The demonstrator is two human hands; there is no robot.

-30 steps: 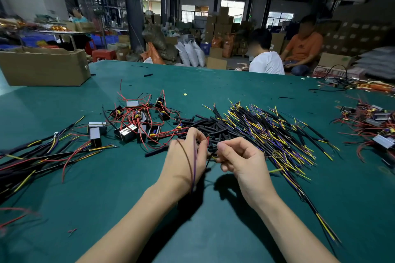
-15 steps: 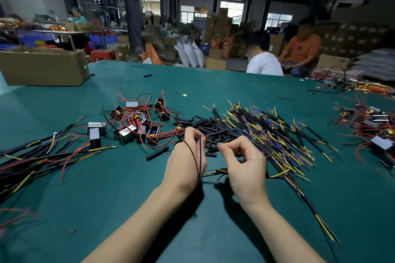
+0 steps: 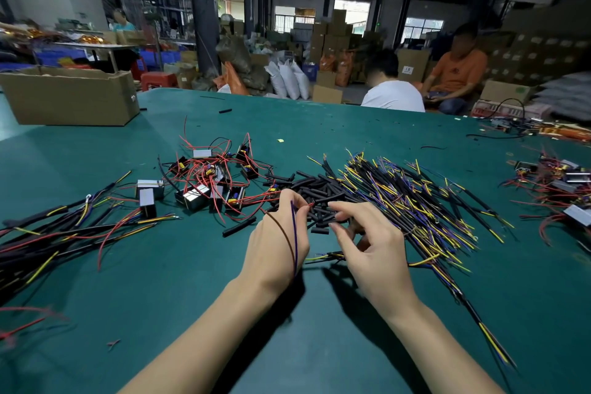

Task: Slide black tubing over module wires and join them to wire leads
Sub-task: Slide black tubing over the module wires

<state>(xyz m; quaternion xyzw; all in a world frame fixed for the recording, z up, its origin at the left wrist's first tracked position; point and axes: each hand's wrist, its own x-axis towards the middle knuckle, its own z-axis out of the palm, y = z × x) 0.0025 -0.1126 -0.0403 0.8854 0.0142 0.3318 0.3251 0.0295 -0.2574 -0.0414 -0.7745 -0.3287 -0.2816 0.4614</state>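
My left hand [image 3: 275, 243] pinches thin module wires [image 3: 293, 233], one purple and one dark, which run back over the hand; a red wire tip shows at its fingertips. My right hand [image 3: 374, 246] reaches forward into the pile of short black tubing pieces [image 3: 315, 189], and its index finger and thumb pinch one piece at the pile's near edge. Small box modules with red wires [image 3: 211, 182] lie tangled to the left of the tubing. The heap of black, yellow and purple wire leads [image 3: 412, 201] spreads to the right. One lead [image 3: 323, 256] lies on the table between my hands.
A green table [image 3: 192, 297] carries everything. Black sleeved bundles [image 3: 48, 233] lie at the left and more modules [image 3: 559, 182] at the right. A cardboard box [image 3: 70, 96] stands at the back left. Two people [image 3: 393, 93] sit beyond the far edge.
My right hand has moved forward from beside the left hand into the tubing pile, its fingers spread out. My left hand holds the same wires and has barely shifted.
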